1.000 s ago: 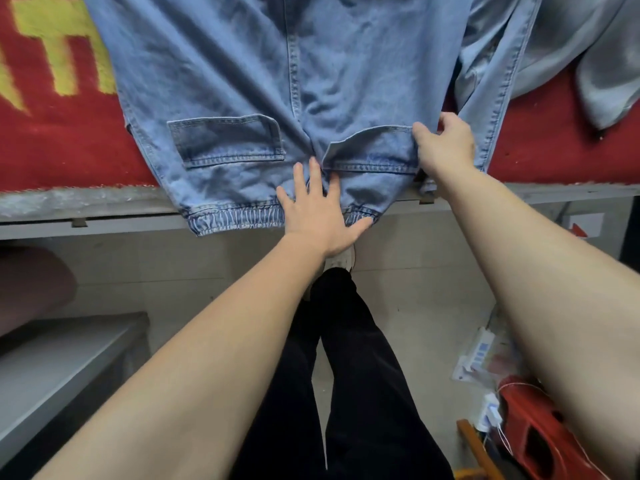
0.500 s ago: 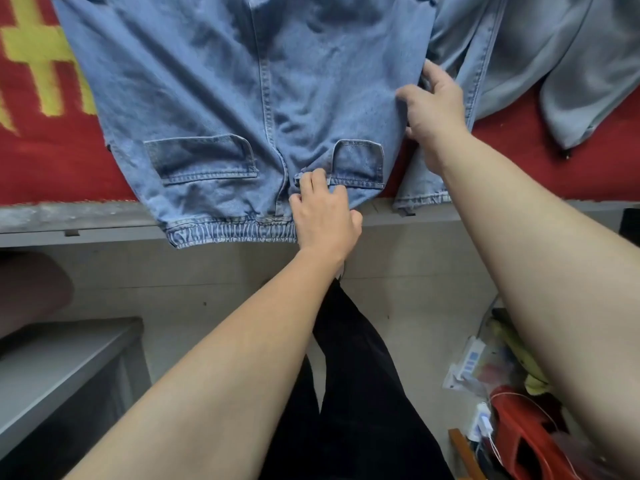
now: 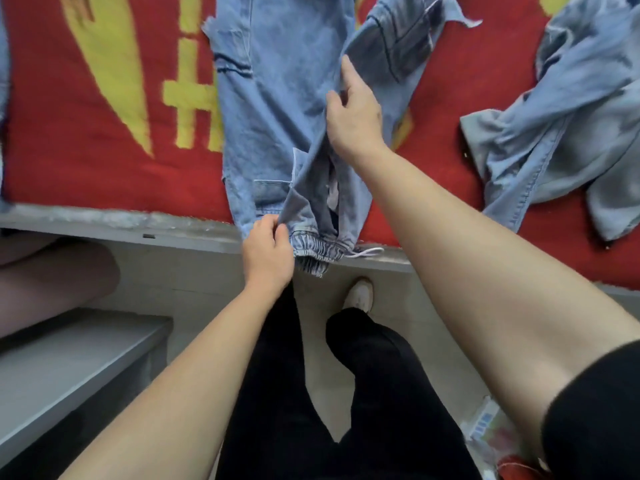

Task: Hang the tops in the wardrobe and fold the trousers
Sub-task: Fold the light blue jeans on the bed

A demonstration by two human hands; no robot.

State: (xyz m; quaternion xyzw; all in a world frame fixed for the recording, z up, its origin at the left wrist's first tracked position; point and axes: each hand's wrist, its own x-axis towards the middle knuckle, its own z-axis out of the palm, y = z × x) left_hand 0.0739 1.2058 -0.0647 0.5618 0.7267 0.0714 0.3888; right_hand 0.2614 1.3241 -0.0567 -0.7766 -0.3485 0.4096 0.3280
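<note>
At the far left we are passing over a grey bench [image 3: 69, 362] standing low and near, and beyond it the red blanket [image 3: 104, 168] with its yellow pattern, which is covering the raised surface in front of us. On that blanket the jeans [image 3: 277, 98] are lying with their long axis running near to far, the elastic waistband [image 3: 318, 254] hanging just over the near edge and the legs stretching away from us. Our left hand [image 3: 268, 251] is working at the near end, thumb and curled fingers pinching a raised fold of denim right beside the waistband. Further along the same fold, our right hand [image 3: 355, 123] is gripping the lifted edge, thumb closing against the cloth while the forefinger is lying straight along it, pointing away. So the fold is stretching between the two hands, left hand nearer to us, right hand farther and to the right, and we are judging that the coming move means carrying this raised side leftward across the flat half, leg onto leg. A white drawstring [image 3: 367, 252] is trailing right of the waistband. Well apart on the right, a crumpled pale blue garment [image 3: 561, 126] is waiting on the blanket, untouched.
</note>
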